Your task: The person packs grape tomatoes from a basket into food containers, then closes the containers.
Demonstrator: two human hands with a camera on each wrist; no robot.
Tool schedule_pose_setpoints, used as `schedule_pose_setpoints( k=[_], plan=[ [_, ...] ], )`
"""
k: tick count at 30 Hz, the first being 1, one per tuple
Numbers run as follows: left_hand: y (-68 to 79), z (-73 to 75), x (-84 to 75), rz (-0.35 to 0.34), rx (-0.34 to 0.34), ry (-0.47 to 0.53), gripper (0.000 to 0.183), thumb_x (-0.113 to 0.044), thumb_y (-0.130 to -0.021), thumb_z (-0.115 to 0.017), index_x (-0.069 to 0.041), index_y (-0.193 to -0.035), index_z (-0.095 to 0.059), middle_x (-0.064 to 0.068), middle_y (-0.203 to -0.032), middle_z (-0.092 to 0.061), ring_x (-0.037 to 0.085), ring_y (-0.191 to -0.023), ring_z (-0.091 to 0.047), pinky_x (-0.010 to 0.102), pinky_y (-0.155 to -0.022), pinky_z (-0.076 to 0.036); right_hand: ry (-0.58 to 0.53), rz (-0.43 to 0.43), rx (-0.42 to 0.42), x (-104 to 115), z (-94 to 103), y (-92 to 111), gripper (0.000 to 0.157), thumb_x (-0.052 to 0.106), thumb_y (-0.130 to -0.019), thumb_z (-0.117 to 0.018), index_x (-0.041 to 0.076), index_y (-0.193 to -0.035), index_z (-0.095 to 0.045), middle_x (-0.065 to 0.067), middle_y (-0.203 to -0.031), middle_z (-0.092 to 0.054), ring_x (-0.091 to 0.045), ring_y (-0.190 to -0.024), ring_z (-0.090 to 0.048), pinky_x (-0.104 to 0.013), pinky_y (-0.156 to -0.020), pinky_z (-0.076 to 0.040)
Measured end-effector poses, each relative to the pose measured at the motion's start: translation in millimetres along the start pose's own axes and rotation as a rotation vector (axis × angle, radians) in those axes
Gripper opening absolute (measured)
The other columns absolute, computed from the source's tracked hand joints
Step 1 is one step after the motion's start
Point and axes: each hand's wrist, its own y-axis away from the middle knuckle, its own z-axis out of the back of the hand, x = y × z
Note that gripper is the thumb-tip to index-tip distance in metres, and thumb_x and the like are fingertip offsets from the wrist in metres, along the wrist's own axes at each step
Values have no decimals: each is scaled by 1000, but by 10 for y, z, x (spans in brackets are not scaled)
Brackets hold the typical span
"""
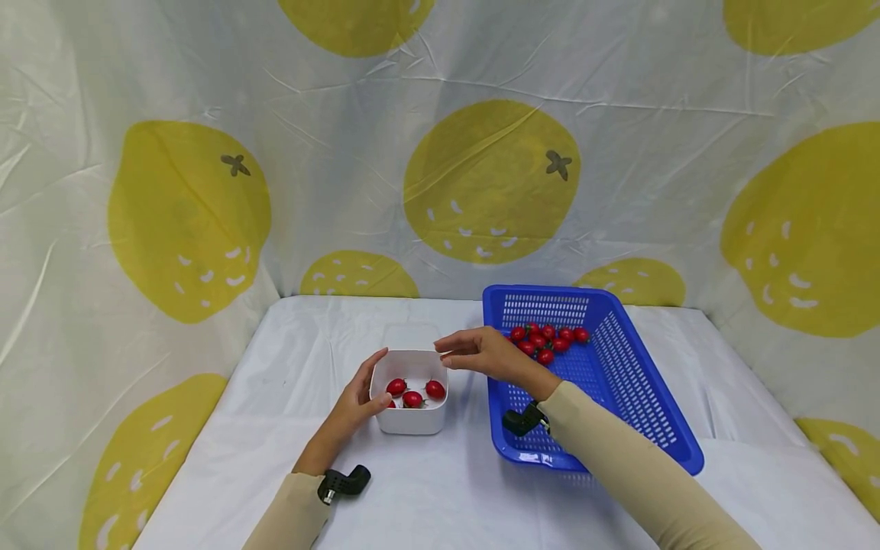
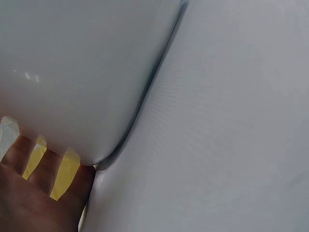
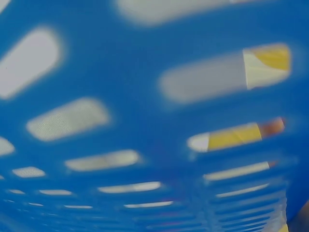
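My left hand [image 1: 354,405] grips the left side of a square white box [image 1: 411,420], thumb over its near rim and fingers along the outer wall. Close up in the left wrist view, the fingers [image 2: 46,181] lie against the box's smooth wall [image 2: 77,82]. Several small red tomatoes [image 1: 413,399] lie inside; the thumb partly covers one. My right hand [image 1: 484,355] hovers by the box's right rim, fingers loosely bent with nothing visible between them. Its forearm crosses a blue basket [image 1: 649,382], whose slotted wall [image 3: 145,106] fills the right wrist view.
Several more red tomatoes [image 1: 548,331] are gathered toward the far left of the basket, partly behind the right hand. A faint clear flat piece [image 1: 411,334] lies behind the box. White cloth [image 1: 440,496] covers the table, and a lemon-print curtain [image 1: 330,176] hangs at the back.
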Motion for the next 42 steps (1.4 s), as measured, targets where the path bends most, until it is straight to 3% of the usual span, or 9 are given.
schedule_pose_setpoints(
  k=[8, 13, 20, 24, 32, 42],
  plan=[
    [8, -9, -42, 5, 4, -1, 72, -11, -90, -57, -26, -153, -25, -1, -160, -15, 27, -148, 0, 52, -115, -9, -52, -29, -9, 88, 7, 10, 32, 6, -92, -64, -3, -123, -62, -25, -121, -62, -37, -108, -63, -38, -87, -54],
    [0, -13, -21, -20, 6, -6, 72, -10, -90, -58, -25, -152, -25, 1, -160, -16, 27, -148, 0, 52, -115, -9, -53, -18, -46, 308, 26, 100, 29, 5, -92, -64, -4, -119, -64, -25, -117, -64, -31, -103, -66, -36, -85, -55],
    [-5, -14, -14, -42, 9, -16, 73, -13, -89, -60, -23, -152, -25, 4, -160, -16, 28, -148, -1, 53, -113, -12, 3, -18, -87, 22, 140, 74, 31, 21, -91, -68, 6, -118, -68, -15, -116, -67, -23, -102, -67, -34, -87, -54],
    [-5, -9, -24, -35, 7, -20, 73, -11, -89, -59, -22, -153, -25, 5, -160, -16, 28, -148, -1, 53, -114, -10, 31, -33, -119, 23, 222, 113, 29, 24, -90, -69, 9, -115, -70, -5, -112, -70, -17, -100, -67, -33, -87, -54],
    [-12, -1, -19, -29, 20, 7, 75, -3, -88, -58, -9, -153, -21, 14, -160, -12, 34, -146, 5, 57, -113, -5, 78, -35, -169, 3, 382, 216, 32, 27, -90, -69, 9, -116, -70, -3, -112, -70, -17, -103, -66, -33, -88, -53],
    [-9, -7, -2, -47, 10, 10, 72, -8, -90, -57, -19, -153, -25, 3, -160, -16, 23, -148, 0, 49, -115, -7, 51, -99, -218, -73, 572, 340, 35, 29, -89, -70, 10, -118, -69, -6, -115, -69, -19, -104, -66, -36, -88, -53]
  ],
)
